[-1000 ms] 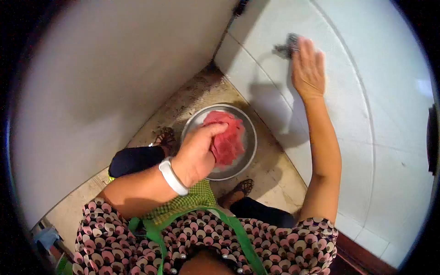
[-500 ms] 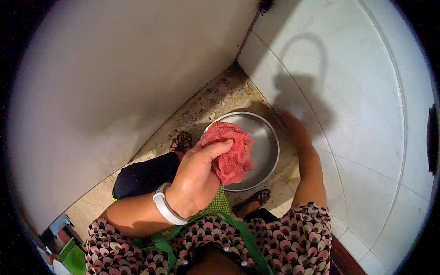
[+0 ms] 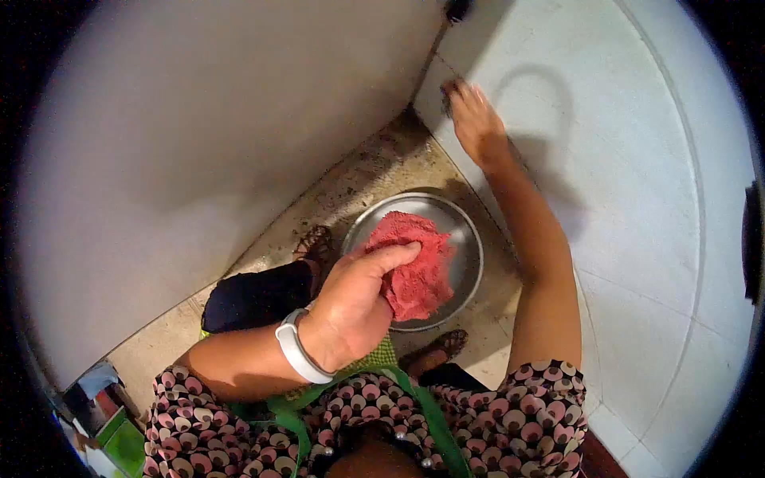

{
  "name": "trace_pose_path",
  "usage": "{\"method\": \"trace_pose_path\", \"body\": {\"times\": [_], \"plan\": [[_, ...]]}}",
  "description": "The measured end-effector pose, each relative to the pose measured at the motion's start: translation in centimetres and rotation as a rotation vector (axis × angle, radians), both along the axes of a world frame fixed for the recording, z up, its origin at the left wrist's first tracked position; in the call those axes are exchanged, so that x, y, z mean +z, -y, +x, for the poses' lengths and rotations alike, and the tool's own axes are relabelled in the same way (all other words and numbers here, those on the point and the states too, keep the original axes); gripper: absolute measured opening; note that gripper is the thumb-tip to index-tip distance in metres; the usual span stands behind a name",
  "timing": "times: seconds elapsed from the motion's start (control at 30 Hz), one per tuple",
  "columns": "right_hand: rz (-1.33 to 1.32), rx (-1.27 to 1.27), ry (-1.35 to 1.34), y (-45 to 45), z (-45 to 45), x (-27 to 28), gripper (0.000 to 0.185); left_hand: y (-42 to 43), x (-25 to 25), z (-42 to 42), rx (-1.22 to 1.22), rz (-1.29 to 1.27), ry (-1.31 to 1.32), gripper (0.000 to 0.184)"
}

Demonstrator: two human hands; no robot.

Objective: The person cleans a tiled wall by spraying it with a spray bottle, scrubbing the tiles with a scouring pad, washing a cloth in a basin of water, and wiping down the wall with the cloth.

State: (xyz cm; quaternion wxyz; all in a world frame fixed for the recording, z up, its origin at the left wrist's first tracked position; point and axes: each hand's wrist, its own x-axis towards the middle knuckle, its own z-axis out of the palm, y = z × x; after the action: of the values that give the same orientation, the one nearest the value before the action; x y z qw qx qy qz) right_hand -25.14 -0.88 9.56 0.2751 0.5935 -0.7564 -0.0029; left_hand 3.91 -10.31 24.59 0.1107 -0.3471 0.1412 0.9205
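My left hand [image 3: 351,303], with a white band on the wrist, grips a crumpled red cloth [image 3: 413,267], thumb on top. The cloth hangs over a round metal basin [image 3: 466,275] on the floor. My right hand [image 3: 476,123] presses a dark scrubber [image 3: 448,97] against the white tiled wall [image 3: 621,167], close to the corner. The scrubber is mostly hidden behind my fingers, which are bent around it and slightly blurred.
A plain pale wall [image 3: 199,143] rises on the left and meets the tiled wall at the corner. The stained floor [image 3: 374,167] lies between them. My sandalled feet are beside the basin. Green and blue items [image 3: 119,438] stand at the lower left.
My right hand has moved from high on the tiled wall down toward the basin, then up to the corner. The view has shifted. My left hand still holds the red cloth.
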Motion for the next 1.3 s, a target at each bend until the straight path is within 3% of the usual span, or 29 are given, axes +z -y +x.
{"method": "trace_pose_path", "body": {"times": [0.03,0.1,0.13,0.2,0.3,0.37,0.43,0.5,0.53,0.57,0.6,0.73,0.83,0.93,1.0,1.07,1.1,1.17,1.2,1.3], "plan": [[-0.021,0.004,0.006,2.5,-0.2,1.0,0.034,0.2,-0.1,0.0,0.027,-0.011,0.011,0.031],[0.248,-0.058,-0.113,5.9,-0.8,2.0,0.03,0.7,0.1,-0.2,0.061,-0.039,0.022,0.032],[0.227,-0.061,-0.114,6.4,-1.7,0.2,0.03,1.1,0.6,-0.4,0.087,-0.03,0.026,0.029],[0.015,-0.047,0.313,6.0,-3.3,-7.4,0.032,2.1,1.6,-0.5,0.091,-0.031,-0.001,0.03],[0.092,-0.119,0.258,3.4,-4.8,-18.9,0.034,2.1,1.9,-1.4,0.101,-0.077,0.077,0.033],[0.012,-0.162,0.24,2.9,-5.2,-22.7,0.035,2.6,1.4,-1.1,0.08,-0.106,0.089,0.035],[0.357,-0.306,0.199,1.8,-2.6,-22.0,0.042,3.1,2.0,-1.0,0.099,-0.098,0.106,0.033],[0.533,-0.358,0.199,-0.3,-1.5,-23.8,0.047,3.2,2.2,-1.6,0.111,-0.158,0.128,0.033],[0.605,-0.28,-0.014,-2.2,-1.4,-24.8,0.048,3.5,1.9,-1.6,0.13,-0.174,0.132,0.033],[0.651,-0.201,-0.237,-3.9,-1.1,-25.1,0.049,3.6,1.5,-1.3,0.151,-0.18,0.134,0.034],[0.683,-0.207,-0.145,-5.6,-0.7,-25.0,0.049,3.4,1.5,-1.4,0.171,-0.223,0.137,0.034],[0.642,-0.385,0.551,-12.8,1.8,-20.1,0.045,2.6,2.3,-2.1,0.136,-0.12,0.041,0.034],[0.632,-0.634,0.846,-17.9,5.0,-14.3,0.043,2.1,2.3,-1.5,0.104,-0.103,0.045,0.033],[0.57,-0.681,0.693,-21.3,8.7,-12.2,0.041,1.3,1.6,-0.8,0.075,-0.053,0.009,0.03],[0.432,-0.613,0.441,-23.7,10.7,-13.4,0.038,0.8,1.9,-0.6,0.029,0.007,0.001,0.028],[-0.174,-0.921,0.587,-23.9,12.4,-13.7,0.033,0.2,0.6,-0.1,0.003,0.009,-0.016,0.031],[-0.171,-0.919,0.583,-23.5,12.6,-13.2,0.033,-0.1,0.0,0.0,-0.024,-0.004,-0.029,0.033],[-0.501,-1.097,0.936,-22.8,12.8,-12.1,0.038,-0.7,-0.4,0.1,-0.014,-0.012,-0.008,0.032],[-0.542,-1.186,1.044,-22.6,12.4,-12.0,0.036,-0.9,-0.4,0.1,-0.034,-0.004,-0.004,0.033],[-0.313,-1.313,1.161,-21.3,10.6,-12.8,0.031,-0.8,-0.1,0.1,-0.057,0.021,-0.02,0.033]]}}
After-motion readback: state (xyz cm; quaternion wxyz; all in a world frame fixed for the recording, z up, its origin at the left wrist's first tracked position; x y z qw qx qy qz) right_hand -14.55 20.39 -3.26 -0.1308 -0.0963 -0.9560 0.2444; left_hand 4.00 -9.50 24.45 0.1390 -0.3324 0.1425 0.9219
